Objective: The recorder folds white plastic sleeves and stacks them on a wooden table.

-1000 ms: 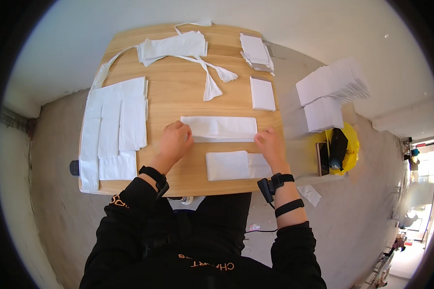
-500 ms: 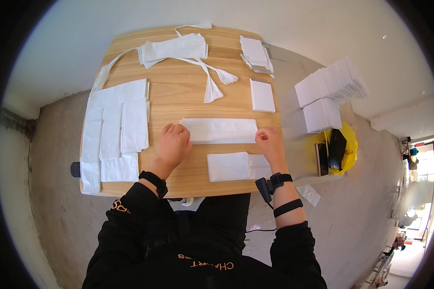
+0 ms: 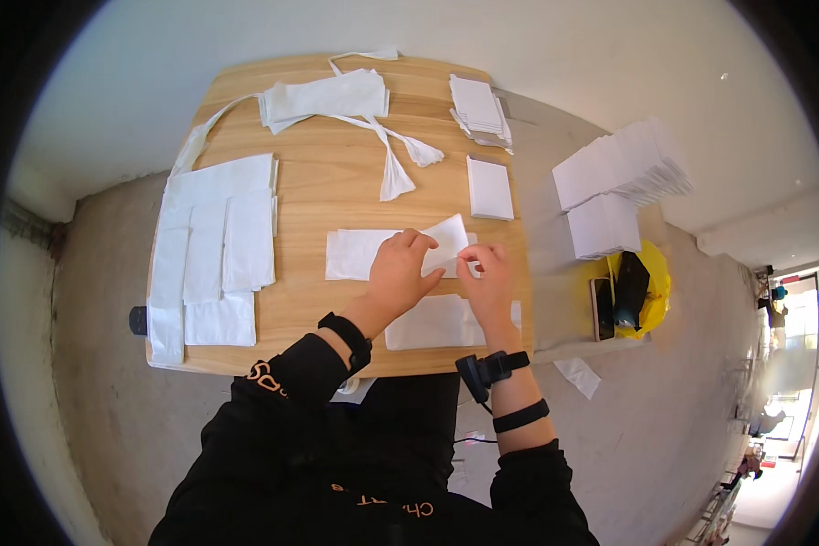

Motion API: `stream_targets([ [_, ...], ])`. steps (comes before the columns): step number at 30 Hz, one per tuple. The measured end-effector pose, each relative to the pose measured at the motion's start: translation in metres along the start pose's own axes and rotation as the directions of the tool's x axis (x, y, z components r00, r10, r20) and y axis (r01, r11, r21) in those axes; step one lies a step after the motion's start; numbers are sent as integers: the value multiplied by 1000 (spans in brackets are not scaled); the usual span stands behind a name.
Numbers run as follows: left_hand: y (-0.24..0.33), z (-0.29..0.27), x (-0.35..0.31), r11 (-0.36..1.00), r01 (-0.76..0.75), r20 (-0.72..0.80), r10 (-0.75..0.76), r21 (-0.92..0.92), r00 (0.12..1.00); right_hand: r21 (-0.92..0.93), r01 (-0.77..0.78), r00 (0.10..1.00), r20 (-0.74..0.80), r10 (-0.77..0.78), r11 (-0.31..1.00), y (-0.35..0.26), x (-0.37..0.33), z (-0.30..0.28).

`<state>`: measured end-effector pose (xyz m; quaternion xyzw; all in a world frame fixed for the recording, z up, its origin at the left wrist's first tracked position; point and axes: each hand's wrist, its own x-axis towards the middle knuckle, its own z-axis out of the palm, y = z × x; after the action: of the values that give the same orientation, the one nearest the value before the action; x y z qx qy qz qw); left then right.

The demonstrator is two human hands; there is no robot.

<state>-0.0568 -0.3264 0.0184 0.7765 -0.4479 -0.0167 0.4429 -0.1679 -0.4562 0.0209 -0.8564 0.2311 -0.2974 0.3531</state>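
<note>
A flat white plastic bag (image 3: 350, 255) lies crosswise on the wooden table in front of me, its right end lifted and folded up toward the left. My right hand (image 3: 489, 284) pinches the raised edge between thumb and fingertips. Resting on the middle of the bag is my left hand (image 3: 399, 275), thumb and fingers apart around the fold. Just nearer to me lies another flat white bag (image 3: 423, 326), partly under my right wrist.
Overlapping white bags (image 3: 218, 237) cover the table's left side; more, with loose strips, lie in a pile (image 3: 323, 98) at the far side. White packets (image 3: 490, 188) line the right edge. Beyond stand stacked white packets (image 3: 610, 168), a phone (image 3: 602, 308) and a yellow bag (image 3: 657, 287).
My left hand has moved right, from the bag's left end onto its middle. The right hand has lifted the bag's right end and brought it slightly left.
</note>
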Motion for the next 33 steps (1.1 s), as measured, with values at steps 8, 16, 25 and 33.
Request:
stream_targets([
  [8,1,11,2,997,36,-26,-38,-66,999,145,-172,976,-111,189,974,-21,-9,14],
  [16,7,-16,-18,985,98,-57,-107,-142,993,260,-252,950,-114,289,932,-16,-24,32],
  [25,20,-62,-50,912,258,-32,-283,-317,959,454,-326,927,-19,375,829,-68,-50,40],
  [33,18,-65,-67,875,272,-15,-303,-401,953,428,-218,960,-70,273,877,-73,-72,43],
])
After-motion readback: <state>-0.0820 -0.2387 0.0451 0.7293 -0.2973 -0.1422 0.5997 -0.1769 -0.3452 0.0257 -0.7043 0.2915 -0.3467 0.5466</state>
